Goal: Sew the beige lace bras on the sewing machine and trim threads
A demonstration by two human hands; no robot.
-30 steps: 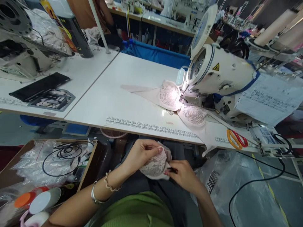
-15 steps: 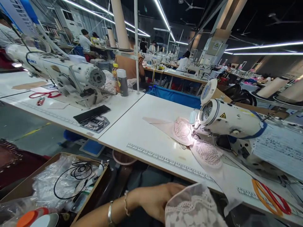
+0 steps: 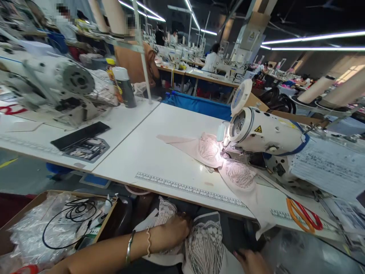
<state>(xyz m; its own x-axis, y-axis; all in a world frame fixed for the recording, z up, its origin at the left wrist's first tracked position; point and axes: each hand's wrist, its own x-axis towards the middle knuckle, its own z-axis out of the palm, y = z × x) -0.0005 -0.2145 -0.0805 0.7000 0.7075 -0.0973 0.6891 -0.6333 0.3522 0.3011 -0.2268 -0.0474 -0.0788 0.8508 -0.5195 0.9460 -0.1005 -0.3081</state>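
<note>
The lace bra piece (image 3: 203, 243) lies in the person's lap, below the near edge of the worktop (image 3: 159, 152). The left hand (image 3: 171, 234) rests on its left part, grip clenched into the fabric. The right hand (image 3: 251, 262) shows only partly at the bottom edge, just right of the lace; whether its grip grasps anything I cannot tell. Ahead of both hands, the worktop edge with its printed ruler (image 3: 191, 190) stands between them and a second bra (image 3: 225, 161) lying under the sewing machine (image 3: 265, 133). Further right of the right hand lie orange and red scissors (image 3: 303, 215). Left of the left hand sits a cardboard box (image 3: 57, 224) with plastic bags and a black cable.
</note>
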